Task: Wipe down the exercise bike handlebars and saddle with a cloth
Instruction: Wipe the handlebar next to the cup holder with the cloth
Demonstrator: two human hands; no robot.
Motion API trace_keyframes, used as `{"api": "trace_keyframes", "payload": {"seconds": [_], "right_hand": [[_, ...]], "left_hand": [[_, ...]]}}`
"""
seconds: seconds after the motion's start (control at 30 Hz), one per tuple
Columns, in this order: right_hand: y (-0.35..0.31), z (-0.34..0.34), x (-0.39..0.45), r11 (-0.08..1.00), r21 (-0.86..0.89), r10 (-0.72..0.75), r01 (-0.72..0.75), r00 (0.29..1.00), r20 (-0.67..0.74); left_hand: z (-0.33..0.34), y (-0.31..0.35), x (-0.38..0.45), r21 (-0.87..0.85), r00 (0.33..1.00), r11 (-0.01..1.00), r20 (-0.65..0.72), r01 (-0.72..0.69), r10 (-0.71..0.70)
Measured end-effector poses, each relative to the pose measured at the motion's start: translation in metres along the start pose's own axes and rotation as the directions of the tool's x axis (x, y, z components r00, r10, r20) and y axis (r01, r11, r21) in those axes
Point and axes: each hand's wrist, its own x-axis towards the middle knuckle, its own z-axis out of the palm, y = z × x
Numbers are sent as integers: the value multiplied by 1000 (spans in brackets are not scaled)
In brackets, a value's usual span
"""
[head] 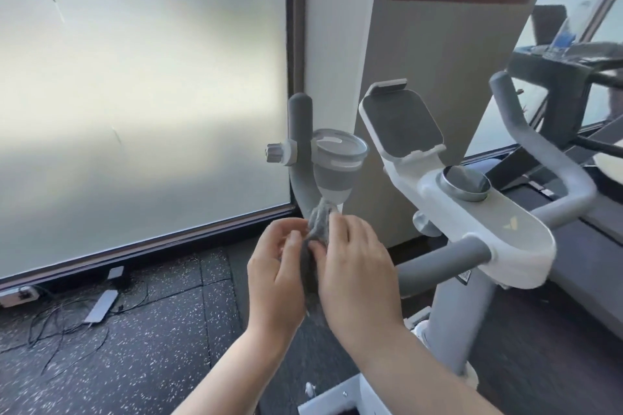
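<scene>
A grey cloth point(317, 229) is bunched between my two hands in the middle of the view. My left hand point(276, 266) pinches its left side and my right hand point(357, 263) grips its right side. The cloth's top end touches the lower curve of the left handlebar point(300, 145), a grey padded bar that rises upright. The right handlebar point(539, 152) curves up at the right. Between them sits the white console point(485, 229) of the exercise bike. The saddle is out of view.
A grey cup holder point(337, 162) is clamped to the left handlebar, with a knob point(276, 153) on its left. A phone cradle point(401, 121) stands on the console. Frosted glass point(145, 94) fills the left. Cables and a power strip point(101, 307) lie on the speckled floor. A treadmill point(573, 77) stands at the right.
</scene>
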Motion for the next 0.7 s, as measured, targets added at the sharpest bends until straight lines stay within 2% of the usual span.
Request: {"api": "trace_keyframes", "payload": {"seconds": [0.13,0.3,0.43,0.53,0.7], "right_hand": [[14,-2,-25,981,-96,-167,171,985,41],[-8,11,11,990,-123,-61,72,994,94],[-4,9,7,981,-153,-95,118,984,148],[0,9,1,957,-236,-140,167,982,124],[-33,31,46,945,-315,-40,90,986,161]], "left_hand": [[-8,1,13,-19,998,999,39,-49,50],[-6,0,24,-59,1000,998,13,-3,4],[-7,1,32,-29,999,1000,33,-13,14],[-7,1,41,2,999,1000,44,-23,22],[-5,6,54,-20,1000,1000,6,-12,12]]}}
